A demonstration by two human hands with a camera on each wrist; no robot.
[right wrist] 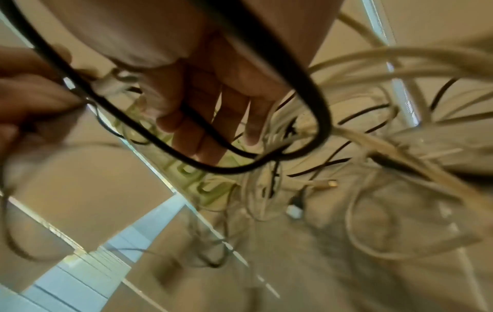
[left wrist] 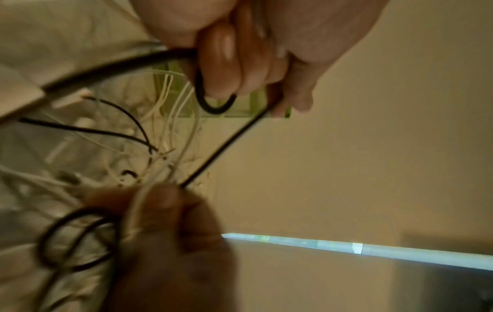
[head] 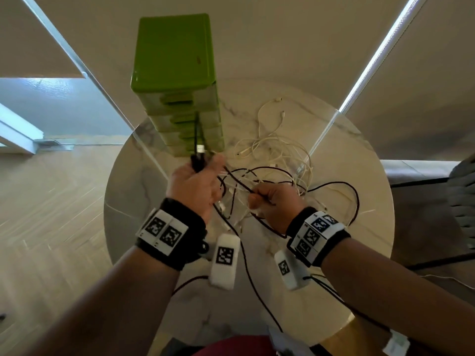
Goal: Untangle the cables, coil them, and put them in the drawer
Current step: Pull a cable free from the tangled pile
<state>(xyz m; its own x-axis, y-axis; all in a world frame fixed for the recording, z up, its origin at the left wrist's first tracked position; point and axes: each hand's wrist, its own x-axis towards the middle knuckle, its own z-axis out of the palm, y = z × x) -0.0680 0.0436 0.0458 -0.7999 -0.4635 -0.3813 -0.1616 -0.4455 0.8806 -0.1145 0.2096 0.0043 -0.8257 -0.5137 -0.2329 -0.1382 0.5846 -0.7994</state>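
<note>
Both hands' fingers clamp the thin black cable (head: pixel 334 185) — looped, tangled among white cables (head: pixel 272 147).

dim, warm indoor light; bright daylight slits between blinds; wrist views blurred, head view bowed at edges.

Two hands (head: pixel 195 183) (head: pixel 275 204) — one green drawer unit (head: pixel 177 80), one table (head: pixel 365 176).
</note>
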